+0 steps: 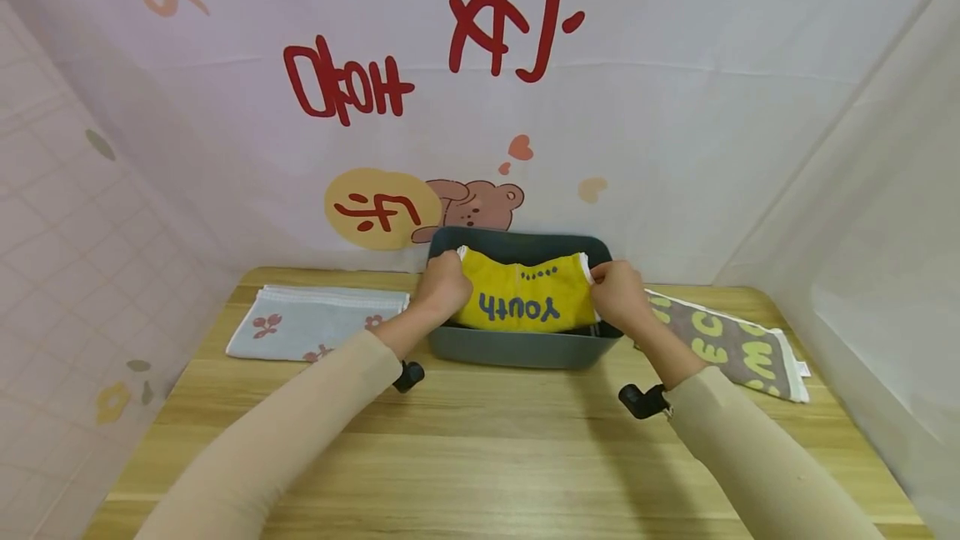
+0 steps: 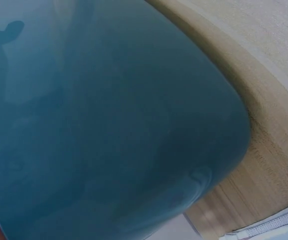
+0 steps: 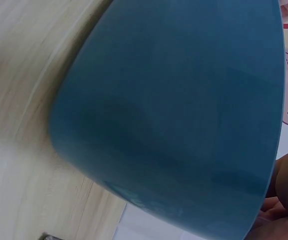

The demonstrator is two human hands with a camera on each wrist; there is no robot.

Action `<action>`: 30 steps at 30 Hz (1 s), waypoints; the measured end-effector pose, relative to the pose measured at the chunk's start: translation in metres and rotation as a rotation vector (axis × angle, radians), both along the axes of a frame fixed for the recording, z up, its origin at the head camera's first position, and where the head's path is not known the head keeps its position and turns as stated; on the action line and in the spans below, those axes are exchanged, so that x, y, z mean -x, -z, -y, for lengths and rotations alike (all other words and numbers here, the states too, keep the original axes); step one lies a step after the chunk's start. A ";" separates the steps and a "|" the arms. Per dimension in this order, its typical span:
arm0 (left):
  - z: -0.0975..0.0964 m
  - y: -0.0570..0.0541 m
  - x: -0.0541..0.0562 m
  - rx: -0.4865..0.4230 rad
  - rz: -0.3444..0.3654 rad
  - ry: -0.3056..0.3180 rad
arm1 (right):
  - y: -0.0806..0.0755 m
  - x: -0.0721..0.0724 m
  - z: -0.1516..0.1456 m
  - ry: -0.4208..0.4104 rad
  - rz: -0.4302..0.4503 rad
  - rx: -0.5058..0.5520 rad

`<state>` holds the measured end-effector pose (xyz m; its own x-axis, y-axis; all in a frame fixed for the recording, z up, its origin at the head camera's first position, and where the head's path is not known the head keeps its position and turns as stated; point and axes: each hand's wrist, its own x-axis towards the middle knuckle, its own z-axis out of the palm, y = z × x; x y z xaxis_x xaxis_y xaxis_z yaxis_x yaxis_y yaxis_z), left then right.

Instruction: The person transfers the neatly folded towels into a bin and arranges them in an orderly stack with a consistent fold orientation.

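Note:
A yellow towel (image 1: 498, 277) with the blue word "Youth" is stretched between both hands, partly inside a dark teal plastic bin (image 1: 517, 350). My left hand (image 1: 447, 284) grips the towel's left end near its white edging, above the bin's left side. At the opposite end, my right hand (image 1: 618, 290) pinches the towel's white-edged corner by the bin's right rim. The bin's outer wall (image 2: 109, 120) fills most of the left wrist view, hiding nearly all of that hand. In the right wrist view, fingers of the right hand (image 3: 286, 200) show beside the bin wall (image 3: 168, 115).
A folded pale blue towel (image 1: 300, 323) with pink cherries and flowers lies left of the bin on the wooden table (image 1: 487, 448). To the right lies a grey-brown towel (image 1: 738, 348) with yellow-green letters. A white printed curtain (image 1: 660, 107) hangs close behind the bin.

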<state>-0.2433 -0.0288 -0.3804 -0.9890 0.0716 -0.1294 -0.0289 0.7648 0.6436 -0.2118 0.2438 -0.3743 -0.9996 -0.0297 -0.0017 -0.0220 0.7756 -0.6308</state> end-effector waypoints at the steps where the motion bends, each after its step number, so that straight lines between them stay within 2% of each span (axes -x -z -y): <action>1: 0.000 0.000 0.000 0.001 0.000 -0.001 | 0.000 0.000 0.000 -0.006 -0.007 -0.005; 10: 0.000 0.002 -0.001 0.002 -0.021 0.003 | 0.001 -0.001 0.002 -0.055 -0.031 -0.016; 20: 0.001 0.004 -0.004 0.010 -0.064 -0.001 | 0.000 -0.002 0.004 -0.034 0.009 -0.010; 25: 0.001 -0.005 -0.005 -0.047 -0.061 0.009 | -0.007 -0.004 0.000 -0.032 0.037 -0.017; 30: 0.002 -0.021 -0.005 -0.187 -0.086 0.018 | -0.019 -0.007 -0.010 -0.040 0.072 0.077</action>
<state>-0.2381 -0.0311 -0.3590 -0.9942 0.1039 -0.0273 0.0447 0.6315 0.7741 -0.2044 0.2538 -0.3556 -0.9950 -0.0724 -0.0691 -0.0047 0.7239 -0.6899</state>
